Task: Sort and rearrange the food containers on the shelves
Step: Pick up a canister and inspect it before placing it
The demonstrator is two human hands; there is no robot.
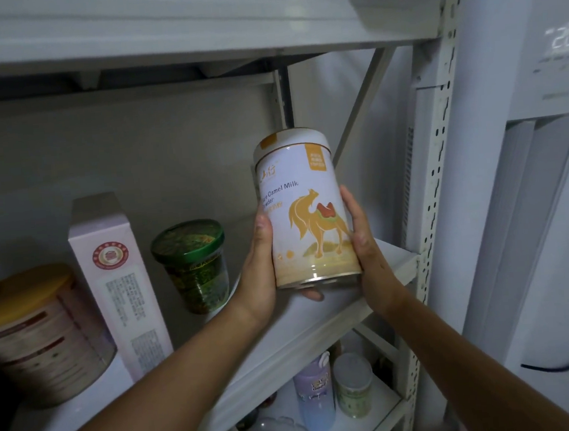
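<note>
Left hand [260, 272], right hand [365, 242] clasp can [303, 193], lettering half-covered

The shelf [319, 318] carries a yellow-lidded tin [35, 336], a carton [120, 281] and a green-lidded jar [195, 268].

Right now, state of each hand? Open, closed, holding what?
Left hand: holding the milk powder tin by its left side, one finger under the base.
Right hand: holding the same tin by its right side.

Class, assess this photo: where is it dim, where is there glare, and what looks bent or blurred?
Head view: dim overall, darkest under the upper shelf; small glint on the base rim of the tin; wide-angle lens tilts the post; the glowing display at right is smeared.
</note>
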